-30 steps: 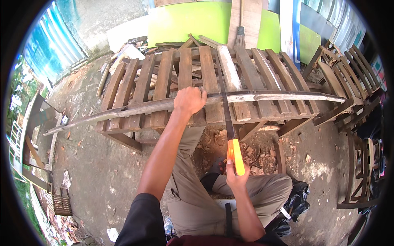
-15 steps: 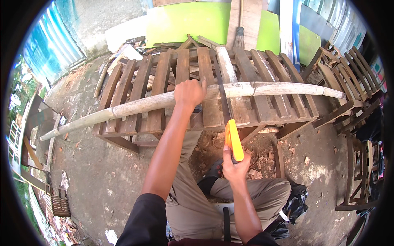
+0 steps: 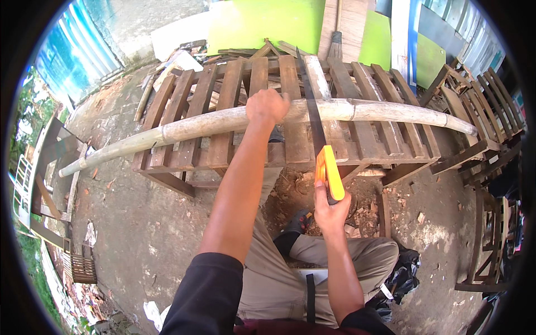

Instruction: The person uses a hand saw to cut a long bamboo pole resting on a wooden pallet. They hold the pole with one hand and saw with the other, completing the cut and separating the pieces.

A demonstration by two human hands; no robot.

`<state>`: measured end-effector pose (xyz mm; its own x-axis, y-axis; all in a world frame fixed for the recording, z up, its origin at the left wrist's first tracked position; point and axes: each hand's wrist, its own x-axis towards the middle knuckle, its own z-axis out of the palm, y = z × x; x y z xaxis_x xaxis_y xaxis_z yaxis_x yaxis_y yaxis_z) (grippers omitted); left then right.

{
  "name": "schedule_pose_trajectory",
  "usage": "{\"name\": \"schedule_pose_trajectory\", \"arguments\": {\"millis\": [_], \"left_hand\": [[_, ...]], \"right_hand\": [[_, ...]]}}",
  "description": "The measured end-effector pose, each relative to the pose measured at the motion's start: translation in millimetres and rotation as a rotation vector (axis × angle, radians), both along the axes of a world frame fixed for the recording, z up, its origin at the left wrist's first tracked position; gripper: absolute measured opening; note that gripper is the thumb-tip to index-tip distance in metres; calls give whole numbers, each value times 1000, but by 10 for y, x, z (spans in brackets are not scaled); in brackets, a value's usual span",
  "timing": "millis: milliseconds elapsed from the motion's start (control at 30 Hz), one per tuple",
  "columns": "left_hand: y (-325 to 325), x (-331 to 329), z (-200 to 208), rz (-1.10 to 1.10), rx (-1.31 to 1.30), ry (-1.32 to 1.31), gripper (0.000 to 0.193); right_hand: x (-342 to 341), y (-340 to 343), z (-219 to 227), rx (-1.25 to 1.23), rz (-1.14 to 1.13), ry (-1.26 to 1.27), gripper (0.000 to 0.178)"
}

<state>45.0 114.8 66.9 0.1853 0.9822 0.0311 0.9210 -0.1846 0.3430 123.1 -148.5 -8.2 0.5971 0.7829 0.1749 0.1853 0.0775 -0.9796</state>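
A long pale bamboo pole (image 3: 201, 125) lies across a slatted wooden pallet bench (image 3: 234, 95). My left hand (image 3: 267, 106) presses down on the pole near its middle. My right hand (image 3: 329, 207) grips the orange handle of a hand saw (image 3: 328, 173). The saw's dark blade (image 3: 310, 106) crosses the pole just right of my left hand, pointing away from me. My knees and khaki trousers (image 3: 279, 273) are below, in front of the bench.
Green boards (image 3: 262, 25) and a broom (image 3: 335, 44) lean at the back. Slatted wooden chairs (image 3: 486, 111) stand on the right. Wood scraps and sawdust lie on the concrete under the bench. A black bag (image 3: 402, 273) sits by my right leg.
The saw blade has moved forward across the pole. The pole has rolled or shifted slightly toward me under my left hand.
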Motion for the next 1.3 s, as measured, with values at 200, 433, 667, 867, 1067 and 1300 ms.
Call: {"name": "schedule_pose_trajectory", "arguments": {"millis": [200,433,667,867,1067,1300], "left_hand": [[194,-49,-26,-20,27,5,52],[-185,-33,-68,-70,125,18,50],[-107,-41,-34,-74,114,12,51],[-37,2,11,-65,8,33,52],[347,-47,-48,-2,-101,-12,57],[224,24,-29,-47,-100,40,56]], "right_hand": [[-150,-1132,139,-155,51,-50,12],[50,-80,568,-91,30,19,28],[-24,142,-296,105,41,-88,21],[-27,57,134,15,-8,-76,20],[-239,-917,-111,10,-44,-211,8],[-143,-1239,-249,-55,-29,-55,23]]}}
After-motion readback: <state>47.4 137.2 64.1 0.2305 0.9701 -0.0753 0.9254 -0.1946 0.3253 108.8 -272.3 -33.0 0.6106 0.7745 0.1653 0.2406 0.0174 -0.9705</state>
